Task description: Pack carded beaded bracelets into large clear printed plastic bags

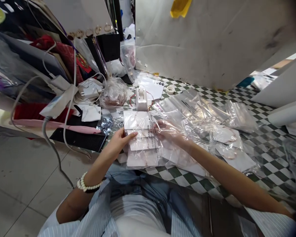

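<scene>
In front of me on the table lie white cards in clear plastic bags (141, 158), overlapping in a column with small print along the right side. My left hand (123, 140) grips the left edge, thumb on top and the other fingers underneath. My right hand (166, 129) is closed at the right side, with its fingers bent against clear plastic; shiny film partly hides them. Thin, pale pieces of jewellery seem to lie on the cards, but glare blurs them. Just beyond the cards stands a white tape dispenser (141, 98).
More clear bags (199, 108) with carded pieces spread to the right on the checkered tabletop (187, 181). A tape roll (170, 89) lies behind. Left are a crumpled plastic bag (114, 93), a power strip (59, 100) and loose cables. A grey panel (212, 42) closes the back.
</scene>
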A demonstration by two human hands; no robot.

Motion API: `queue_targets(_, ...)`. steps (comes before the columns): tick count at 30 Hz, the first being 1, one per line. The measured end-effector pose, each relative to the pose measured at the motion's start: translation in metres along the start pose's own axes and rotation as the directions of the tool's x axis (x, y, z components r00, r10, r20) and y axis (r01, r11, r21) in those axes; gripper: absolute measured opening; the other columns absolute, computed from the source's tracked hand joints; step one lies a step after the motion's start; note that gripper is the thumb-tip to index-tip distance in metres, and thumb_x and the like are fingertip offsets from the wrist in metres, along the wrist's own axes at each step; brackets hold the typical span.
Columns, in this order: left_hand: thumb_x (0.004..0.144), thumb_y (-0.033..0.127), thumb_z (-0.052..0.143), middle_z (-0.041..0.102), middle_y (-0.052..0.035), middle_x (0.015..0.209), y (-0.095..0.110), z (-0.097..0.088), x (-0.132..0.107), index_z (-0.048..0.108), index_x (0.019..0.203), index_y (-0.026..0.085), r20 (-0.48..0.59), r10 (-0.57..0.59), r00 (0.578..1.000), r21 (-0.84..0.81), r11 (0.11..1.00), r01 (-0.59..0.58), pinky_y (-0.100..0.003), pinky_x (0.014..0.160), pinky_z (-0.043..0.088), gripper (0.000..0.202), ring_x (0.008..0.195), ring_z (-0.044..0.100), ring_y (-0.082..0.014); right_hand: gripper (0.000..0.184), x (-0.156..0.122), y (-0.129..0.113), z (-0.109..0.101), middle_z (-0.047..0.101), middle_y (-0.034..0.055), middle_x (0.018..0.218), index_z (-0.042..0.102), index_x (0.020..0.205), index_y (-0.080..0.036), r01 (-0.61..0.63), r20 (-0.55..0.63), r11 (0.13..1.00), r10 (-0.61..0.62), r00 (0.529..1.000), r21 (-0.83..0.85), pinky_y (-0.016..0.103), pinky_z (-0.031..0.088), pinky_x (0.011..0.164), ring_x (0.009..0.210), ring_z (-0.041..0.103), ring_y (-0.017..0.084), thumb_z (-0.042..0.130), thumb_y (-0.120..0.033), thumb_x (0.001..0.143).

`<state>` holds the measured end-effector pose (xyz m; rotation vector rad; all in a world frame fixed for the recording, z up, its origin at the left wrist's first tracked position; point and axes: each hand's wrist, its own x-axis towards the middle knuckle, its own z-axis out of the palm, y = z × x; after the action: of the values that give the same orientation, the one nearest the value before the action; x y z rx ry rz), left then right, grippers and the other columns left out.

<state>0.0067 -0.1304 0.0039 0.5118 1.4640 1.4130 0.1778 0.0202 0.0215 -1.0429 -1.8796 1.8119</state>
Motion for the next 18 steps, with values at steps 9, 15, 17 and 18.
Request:
queue_targets(9, 0.071, 0.037, 0.085, 0.071, -0.0097, 0.123, -0.019, 0.023, -0.011, 0.057, 0.124, 0.018, -0.076, 0.098, 0.992, -0.196, 0.974, -0.112, -0.033, 0.092, 0.056, 0.062, 0.110, 0.068, -0.0254, 0.027, -0.097, -0.022, -0.116, 0.071, 0.0090, 0.100, 0.075, 0.099, -0.032, 0.067, -0.468, 0.981, -0.145, 0.872, -0.180, 0.041, 0.053, 0.074, 0.086, 0.066, 0.023, 0.075, -0.051, 0.080)
queue_targets(15, 0.081, 0.035, 0.078, 0.063, -0.0077, 0.137, -0.020, 0.078, -0.025, 0.055, 0.130, 0.022, -0.200, 0.089, 0.976, -0.430, 0.887, -0.170, -0.032, 0.106, 0.053, 0.056, 0.135, 0.053, -0.0250, 0.081, -0.157, 0.009, -0.048, 0.066, 0.0098, 0.123, 0.066, 0.121, -0.036, 0.018, -0.408, 0.957, 0.106, 0.907, 0.289, 0.049, 0.052, 0.100, 0.114, 0.063, 0.033, 0.091, -0.063, 0.049)
queue_targets(17, 0.087, 0.035, 0.071, 0.059, -0.0050, 0.142, -0.026, 0.099, -0.030, 0.053, 0.131, 0.024, -0.155, 0.061, 0.986, -0.462, 0.878, -0.127, -0.034, 0.108, 0.052, 0.049, 0.140, 0.048, -0.0251, 0.082, -0.148, 0.011, -0.023, 0.067, 0.0090, 0.124, 0.066, 0.121, -0.032, 0.060, -0.356, 0.899, 0.110, 0.928, 0.435, 0.049, 0.051, 0.103, 0.115, 0.063, 0.033, 0.091, -0.062, 0.049)
queue_targets(18, 0.090, 0.036, 0.066, 0.059, -0.0036, 0.143, -0.029, 0.107, -0.033, 0.054, 0.131, 0.026, -0.107, 0.043, 0.993, -0.463, 0.882, -0.088, -0.036, 0.109, 0.052, 0.044, 0.141, 0.046, -0.0254, 0.073, -0.141, 0.010, -0.018, 0.069, 0.0081, 0.121, 0.069, 0.116, -0.031, 0.092, -0.381, 0.875, 0.110, 0.918, 0.475, 0.048, 0.053, 0.100, 0.111, 0.065, 0.031, 0.091, -0.060, 0.053)
